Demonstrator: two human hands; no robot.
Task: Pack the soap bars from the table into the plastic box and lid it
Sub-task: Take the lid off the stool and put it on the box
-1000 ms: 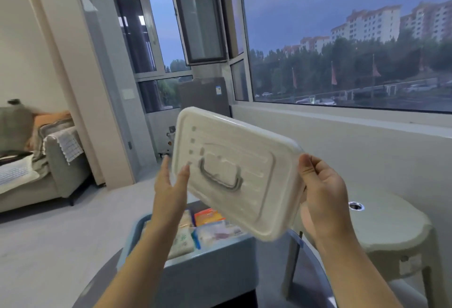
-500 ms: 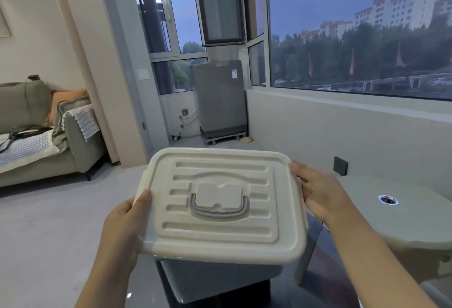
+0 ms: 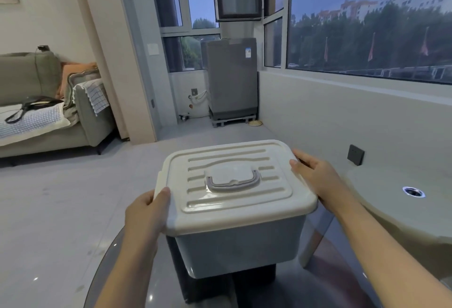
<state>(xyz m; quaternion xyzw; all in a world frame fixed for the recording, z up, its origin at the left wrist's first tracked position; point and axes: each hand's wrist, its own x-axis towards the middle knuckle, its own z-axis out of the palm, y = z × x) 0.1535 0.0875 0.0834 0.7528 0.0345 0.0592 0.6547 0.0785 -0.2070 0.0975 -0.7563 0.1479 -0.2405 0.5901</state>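
Note:
A cream lid with a grey folded handle lies flat on top of the blue-grey plastic box, which stands on a round glass table. My left hand grips the lid's near left corner, thumb on top. At the far right edge my right hand holds the lid, fingers curled over its rim. The soap bars are hidden under the lid.
A pale green plastic stool with a hole in its top stands close on the right. A low wall under the window runs behind it. A grey sofa is at the far left, a washing machine at the back.
The lid, held tilted up in the air a second ago, has come down flat onto the box and now covers the soap bars. Both hands stayed on its edges.

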